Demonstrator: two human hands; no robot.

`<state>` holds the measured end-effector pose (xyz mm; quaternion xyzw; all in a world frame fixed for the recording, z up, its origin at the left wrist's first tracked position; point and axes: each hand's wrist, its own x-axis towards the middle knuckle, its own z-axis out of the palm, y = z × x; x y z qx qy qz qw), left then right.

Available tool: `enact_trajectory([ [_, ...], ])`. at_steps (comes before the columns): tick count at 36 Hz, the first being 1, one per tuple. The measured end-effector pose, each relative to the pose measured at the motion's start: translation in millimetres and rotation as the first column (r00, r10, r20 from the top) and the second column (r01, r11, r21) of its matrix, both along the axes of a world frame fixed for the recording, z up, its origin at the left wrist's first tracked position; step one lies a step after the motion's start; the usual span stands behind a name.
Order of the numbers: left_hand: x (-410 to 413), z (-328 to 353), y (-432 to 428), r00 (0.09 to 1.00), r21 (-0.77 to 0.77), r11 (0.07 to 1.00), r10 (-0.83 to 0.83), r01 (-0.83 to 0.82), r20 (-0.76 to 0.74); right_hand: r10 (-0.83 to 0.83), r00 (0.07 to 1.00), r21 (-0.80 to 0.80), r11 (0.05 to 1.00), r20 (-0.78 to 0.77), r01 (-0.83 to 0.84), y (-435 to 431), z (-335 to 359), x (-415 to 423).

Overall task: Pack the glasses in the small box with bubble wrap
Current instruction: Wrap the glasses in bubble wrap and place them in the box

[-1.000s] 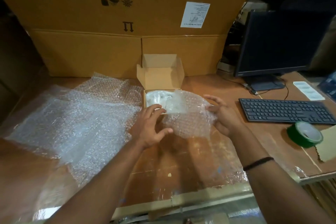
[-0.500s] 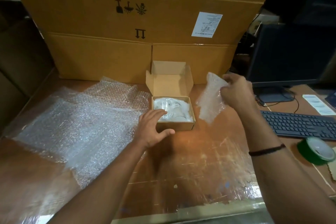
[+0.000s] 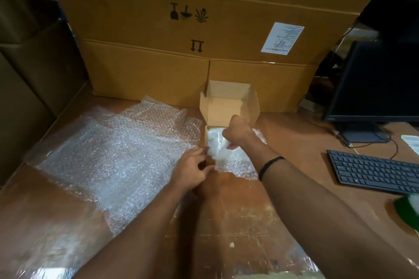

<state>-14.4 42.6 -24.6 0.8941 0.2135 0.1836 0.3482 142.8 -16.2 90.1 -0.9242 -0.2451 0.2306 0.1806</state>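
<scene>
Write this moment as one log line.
step: padding box | right hand: grips wrap piece over box | left hand: at box's near corner

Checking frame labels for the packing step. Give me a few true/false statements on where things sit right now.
1. The small box has its lid up. True.
2. The right hand hangs over the small box, pinching a bubble wrap piece. True.
3. The keyboard lies left of the box. False: it lies to the right.
4. The big bubble wrap sheet covers the box. False: it lies spread on the table, to the left.
5. The left hand is at the box's near-left corner. True.
</scene>
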Motion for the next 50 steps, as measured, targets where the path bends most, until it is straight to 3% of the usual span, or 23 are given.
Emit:
enact_trajectory([
  [4,-10,-2,3,0.996,-0.055,0.998,0.038,-0.033,0.083,-0.049,0.997,0.047,0.998,-0.053,0.051,16,-3,1],
  [10,-16,1,3,0.968,-0.096,0.987,0.143,-0.125,0.205,-0.086,0.952,0.124,0.984,-0.294,0.127,36,-6,2],
  [15,-13,5,7,0.94,-0.105,0.978,0.205,-0.182,0.272,-0.008,0.932,0.18,0.981,-0.363,0.079,26,-3,9],
  [17,-7,7,10,0.934,-0.062,0.978,0.209,-0.2,0.29,-0.001,0.96,0.246,0.967,-0.28,0.073,16,-5,18],
  [19,0,12,12,0.934,0.047,0.978,0.181,-0.205,0.307,0.044,0.998,0.255,0.966,-0.038,-0.033,2,-9,31],
  [21,10,17,15,0.945,0.204,0.961,0.121,-0.189,0.305,0.166,0.965,0.141,0.97,0.203,-0.197,-16,-16,44],
  [23,21,22,19,0.98,0.353,0.928,0.047,-0.114,0.194,0.327,0.908,-0.004,0.941,0.263,-0.337,-35,-26,54],
  [25,31,27,22,0.999,0.414,0.91,0.018,-0.001,-0.035,0.457,0.864,-0.143,0.889,0.212,-0.436,-52,-37,60],
  [28,44,31,28,0.949,0.397,0.913,0.038,0.094,-0.312,0.503,0.846,-0.256,0.853,0.179,-0.454,-73,-56,66],
  [31,54,35,31,0.902,0.394,0.899,-0.001,0.189,-0.432,0.499,0.829,-0.27,0.859,0.255,-0.434,-82,-66,67],
  [35,66,39,30,0.873,0.379,0.891,-0.038,0.251,-0.486,0.508,0.809,-0.322,0.85,0.296,-0.416,-86,-68,67],
  [39,73,37,33,0.898,0.322,0.918,-0.077,0.234,-0.433,0.528,0.775,-0.35,0.839,0.347,-0.415,-85,-69,75],
  [46,79,48,41,0.924,0.089,0.985,-0.103,0.145,-0.369,0.588,0.709,-0.435,0.796,0.389,-0.421,-75,-51,79],
  [50,90,56,39,0.91,0.15,0.979,-0.068,0.14,-0.409,0.632,0.696,-0.53,0.74,0.34,-0.413,-65,-46,78],
])
